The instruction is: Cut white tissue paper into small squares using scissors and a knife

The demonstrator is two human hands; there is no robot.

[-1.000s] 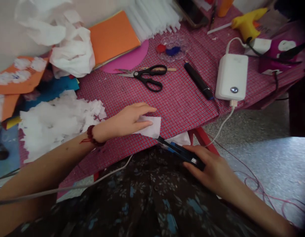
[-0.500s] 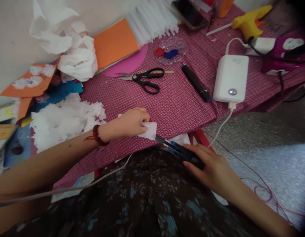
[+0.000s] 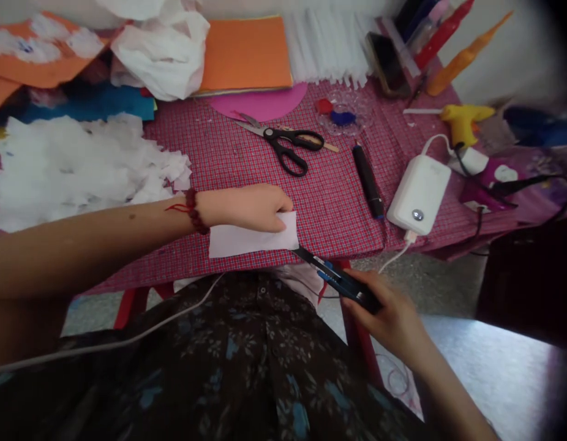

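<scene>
A folded-looking strip of white paper [image 3: 247, 242] lies at the table's front edge. My left hand [image 3: 260, 208] rests over it, fingers curled and gripping near its right end. In my right hand [image 3: 389, 312] is a utility knife [image 3: 341, 280] with a black and blue body, held in front of the table edge. Its blade tip touches the paper's lower right corner. Beyond my left hand, black-handled scissors [image 3: 288, 144] lie partly spread on the checked tablecloth [image 3: 228, 159].
A heap of cut white paper pieces [image 3: 81, 159] lies on the left. To the right are a dark marker [image 3: 368, 180], a white power bank [image 3: 420, 193] with cables and a yellow glue gun [image 3: 465, 119]. Orange sheets [image 3: 247, 52] and a phone [image 3: 388, 64] are at the back.
The view has turned, so the tabletop objects sit differently in it. More of the white paper strip shows below my left hand. Both hands keep their holds, with the blade still at the paper's corner.
</scene>
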